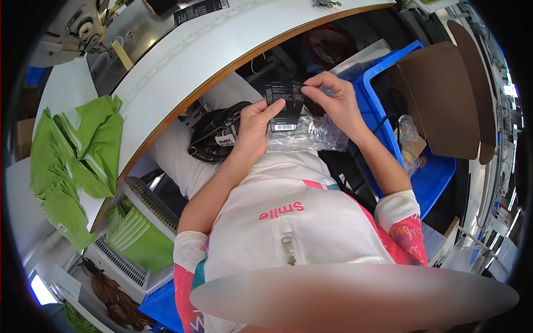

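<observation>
A black printed hang tag (285,117) with a white barcode patch at its lower end is held up over my lap. My left hand (255,126) grips its left edge, thumb flat on the front. At its upper right corner, my right hand (337,102) pinches between thumb and forefinger what looks like a second dark tag or layer; whether it is separate I cannot tell. Crumpled clear plastic bags (311,133) lie on my lap just under the tag. Beside my left wrist rests a black pouch (214,130) with a white label.
A white table (194,61) curves ahead, with a sewing machine (83,30) at far left. Green garments (83,161) hang over its left end, above a white basket (145,280) holding more green cloth. Right of me stand a blue crate (383,119) and an open cardboard box (438,100).
</observation>
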Motion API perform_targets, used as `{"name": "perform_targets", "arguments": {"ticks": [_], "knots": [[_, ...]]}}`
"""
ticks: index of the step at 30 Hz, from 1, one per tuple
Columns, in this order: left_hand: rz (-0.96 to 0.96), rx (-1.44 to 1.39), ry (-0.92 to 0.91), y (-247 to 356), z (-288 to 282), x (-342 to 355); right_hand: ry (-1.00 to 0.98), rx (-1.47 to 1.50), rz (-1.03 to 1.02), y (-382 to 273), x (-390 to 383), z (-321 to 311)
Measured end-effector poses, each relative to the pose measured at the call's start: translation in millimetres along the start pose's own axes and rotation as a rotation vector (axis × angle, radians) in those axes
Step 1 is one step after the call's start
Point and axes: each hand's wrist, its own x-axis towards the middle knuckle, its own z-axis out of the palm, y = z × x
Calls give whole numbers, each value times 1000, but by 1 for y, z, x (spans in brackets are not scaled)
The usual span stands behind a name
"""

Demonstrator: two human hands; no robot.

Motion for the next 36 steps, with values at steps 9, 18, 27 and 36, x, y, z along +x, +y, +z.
{"name": "perform_targets", "arguments": {"ticks": [9,18,27,36], "knots": [[13,54,58,4,-1,4,739,406,50,28,-62,-162],[5,121,66,6,-15,6,850,176,172,48,-83,-195],[74,54,165,12,-6,0,-102,-1115,240,172,167,-147],[102,83,136,26,-2,16,-496,-1141,176,156,192,-144]]}}
